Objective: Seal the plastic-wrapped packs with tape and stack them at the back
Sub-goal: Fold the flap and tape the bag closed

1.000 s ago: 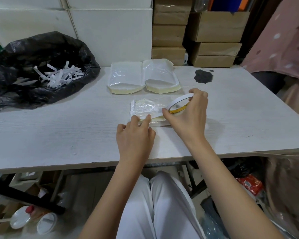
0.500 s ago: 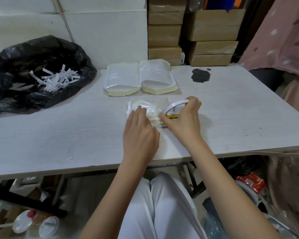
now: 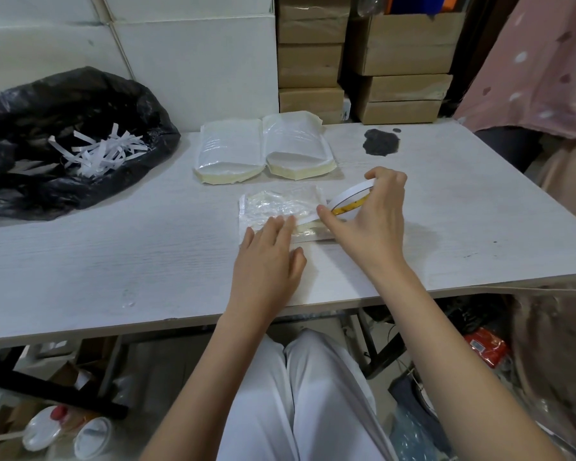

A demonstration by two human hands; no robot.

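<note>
1. Pack being sealed (image 3: 281, 207) lies flat on the counter (image 3: 113, 261), mid-near, just in front of two packs (image 3: 263, 146) side by side at the far edge.
2. Left hand (image 3: 266, 257): fingers straight & together, pressing the pack's near edge flat, on the loose end of the tape.
3. Right hand (image 3: 373, 221): fingers curled round the tape roll (image 3: 348, 197), roll tilted up at the pack's right side; short white strip runs from the roll to under the left fingertips.
4. Step, prob.: pulling tape across the wrap fold.
5. Risks:
   - Wrap is crinkly & slick, so tape may wrinkle or stick to itself if the strip goes slack.
   - If the left hand eases off, pack may slide w/ the pull and the tape lands crooked.
   - Tearing off w/o a cutter could lift the stuck end.
6. Black bag (image 3: 74, 141) w/ paper strips sits far left, well apart.
</note>
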